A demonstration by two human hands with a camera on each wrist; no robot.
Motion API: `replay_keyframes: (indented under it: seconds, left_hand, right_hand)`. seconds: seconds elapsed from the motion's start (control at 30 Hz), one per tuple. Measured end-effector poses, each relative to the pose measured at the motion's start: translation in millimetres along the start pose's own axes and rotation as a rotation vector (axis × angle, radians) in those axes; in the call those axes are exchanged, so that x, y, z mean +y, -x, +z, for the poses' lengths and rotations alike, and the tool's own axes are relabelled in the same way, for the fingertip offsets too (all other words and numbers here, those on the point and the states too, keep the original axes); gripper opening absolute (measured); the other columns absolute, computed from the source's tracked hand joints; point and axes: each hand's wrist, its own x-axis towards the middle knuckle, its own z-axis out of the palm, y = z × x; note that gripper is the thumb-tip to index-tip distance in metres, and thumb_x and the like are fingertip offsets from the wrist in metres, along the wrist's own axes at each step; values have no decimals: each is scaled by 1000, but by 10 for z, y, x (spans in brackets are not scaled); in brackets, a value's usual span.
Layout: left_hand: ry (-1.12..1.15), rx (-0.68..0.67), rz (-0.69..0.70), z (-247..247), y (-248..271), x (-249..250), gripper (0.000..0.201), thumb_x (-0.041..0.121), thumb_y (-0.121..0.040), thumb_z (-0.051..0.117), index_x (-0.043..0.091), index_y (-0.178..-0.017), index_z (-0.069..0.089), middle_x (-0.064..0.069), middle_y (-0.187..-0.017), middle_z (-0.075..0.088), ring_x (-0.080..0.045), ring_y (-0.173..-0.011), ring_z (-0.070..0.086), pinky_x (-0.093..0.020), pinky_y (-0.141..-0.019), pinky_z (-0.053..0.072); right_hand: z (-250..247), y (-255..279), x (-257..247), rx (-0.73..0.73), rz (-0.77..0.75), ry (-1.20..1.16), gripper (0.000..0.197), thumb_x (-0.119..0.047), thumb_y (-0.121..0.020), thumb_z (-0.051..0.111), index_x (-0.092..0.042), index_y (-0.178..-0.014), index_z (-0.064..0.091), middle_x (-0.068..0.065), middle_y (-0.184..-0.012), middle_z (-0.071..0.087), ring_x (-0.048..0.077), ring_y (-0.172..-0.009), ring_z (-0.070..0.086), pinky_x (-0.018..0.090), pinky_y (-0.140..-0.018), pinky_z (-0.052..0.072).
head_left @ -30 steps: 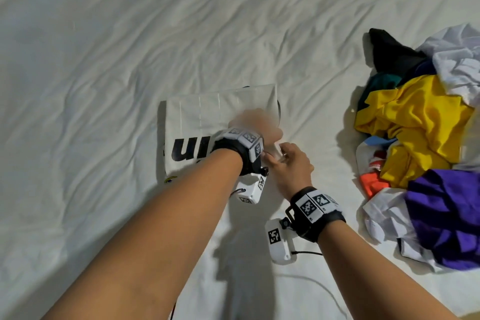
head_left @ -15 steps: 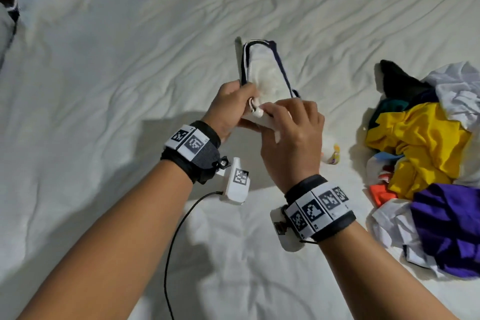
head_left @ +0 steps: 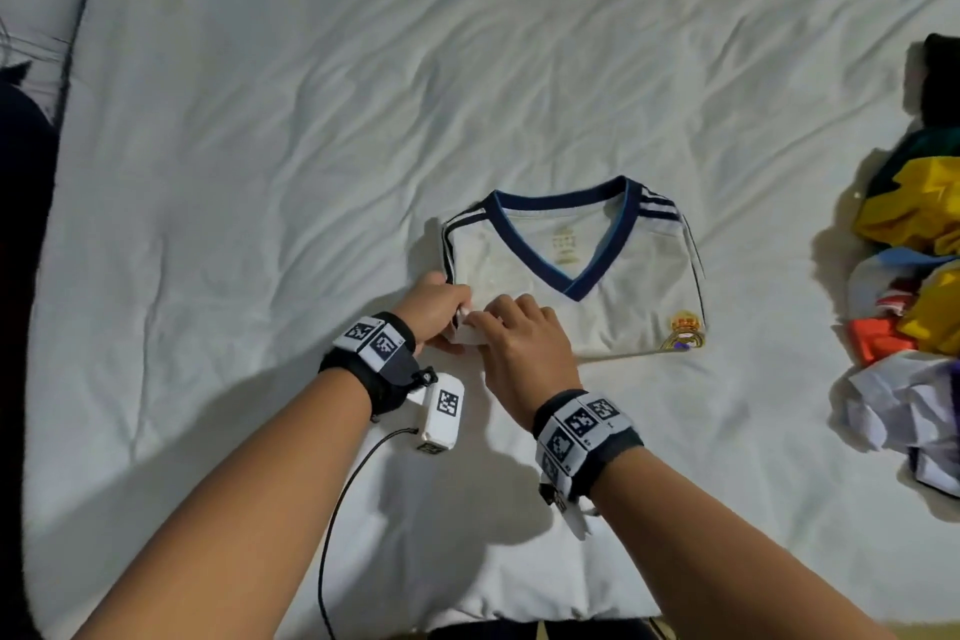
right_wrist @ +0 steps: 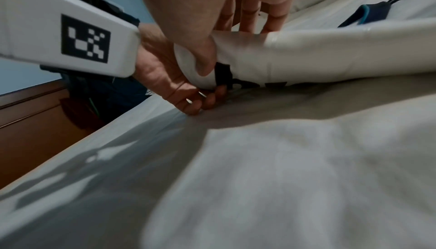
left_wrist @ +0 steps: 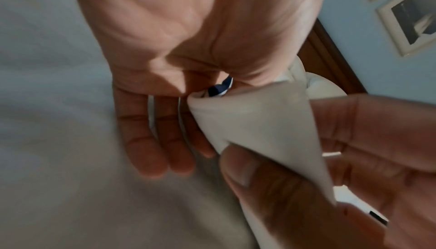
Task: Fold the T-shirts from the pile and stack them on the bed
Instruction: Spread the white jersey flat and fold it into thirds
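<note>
We start at our left hand [head_left: 434, 309], clamped on the near-left corner of the folded white T-shirt [head_left: 623, 299]. The left wrist view shows the fold of white cloth [left_wrist: 257, 122] pinched at the base of the thumb, with a bit of dark trim poking out of the fist, while the outer fingers [left_wrist: 151, 141] hang straighter below it.

Right against it sits our right hand [head_left: 522, 343], knuckles up, thumb [right_wrist: 200, 55] pressed into the same corner from below and the fingers laid over the top. Both hands grasp that one corner, touching each other.

Away from the grip to the right and up, the shirt lies flat on the white bed sheet [head_left: 260, 172], navy V-neck collar [head_left: 571, 244] facing up, a crest [head_left: 684, 330] at the corner farthest along the near edge from our hands. From the right wrist view the gripped edge is lifted a little off the sheet.

Well to the right of the grip, apart from the shirt, sits the pile [head_left: 914, 276]: yellow, orange, white and dark cloth bunched together.
</note>
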Motion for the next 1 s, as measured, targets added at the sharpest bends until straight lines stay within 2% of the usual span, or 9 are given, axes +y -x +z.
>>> replay_keyframes:
  seconds: [0.1,0.17,0.33,0.43,0.53,0.67,0.77,0.87,1.0]
  left_hand:
    - [-151,71,39,-152,-55,-149,22,15,-82,61,-1,-98,59,-14,-86,59,-28,-79,58,-39,-70,54]
    - [-271,116,63,-200,-45,-192,24,23,-79,63,4,-94,59,-10,-90,64,-29,-84,61,-39,-74,51]
    - [-509,459,216,-169,-24,-202,28,41,-87,62,21,-104,51,1,-104,55,-28,-94,54,-38,-82,45]
    - [-457,569,282,-84,-53,-92,28,45,-89,62,20,-98,54,1,-104,58,-28,-97,54,-37,-80,40]
    - [-466,555,231,-4,-143,9,38,55,-91,61,17,-100,58,-3,-105,64,-32,-100,58,-41,-86,46]
    - [-424,614,221,41,-292,36,27,41,-96,60,15,-89,63,-9,-101,69,-36,-96,58,-39,-76,43]
    - [-294,635,222,43,-311,63,36,31,-98,58,15,-68,46,-9,-84,63,-37,-87,54,-36,-69,37]
    - [-165,635,224,11,-325,75,35,27,-98,56,16,-68,42,-8,-80,60,-38,-83,56,-36,-68,40]
    - [-174,608,155,-16,-374,53,24,31,-97,57,20,-76,54,-13,-99,70,-40,-97,61,-46,-92,52]
  right_hand:
    - [-23,55,-59,-212,-30,-156,43,-15,-86,66,-23,-129,64,0,-115,64,26,-99,58,40,-86,48]
    - [-96,75,53,-259,37,-262,52,-19,-88,61,-21,-139,56,0,-127,61,22,-112,56,40,-100,45]
    - [-316,-9,686,241,437,-212,27,-22,-92,62,-15,-117,69,12,-117,63,37,-109,55,51,-94,47]
    - [-531,-105,1093,210,743,-135,39,-29,-95,63,-17,-131,60,14,-133,51,36,-124,43,49,-103,36]
    - [-596,-207,1377,179,851,-177,46,-39,-95,62,-15,-134,57,14,-135,50,36,-127,43,50,-106,38]
    - [-608,-296,1517,148,878,-290,33,-46,-92,63,-22,-114,67,4,-111,65,31,-106,60,47,-96,49]
    - [-643,-339,1523,226,793,-378,9,-32,-95,64,-23,-96,67,-1,-92,65,23,-86,59,23,-74,42]
    - [-669,-406,1497,332,754,-512,9,-27,-95,63,-19,-92,63,-6,-81,63,12,-75,56,11,-62,37]
    - [-605,-498,1597,172,875,-614,24,-41,-95,61,-18,-97,67,-1,-91,66,21,-86,60,28,-75,44]
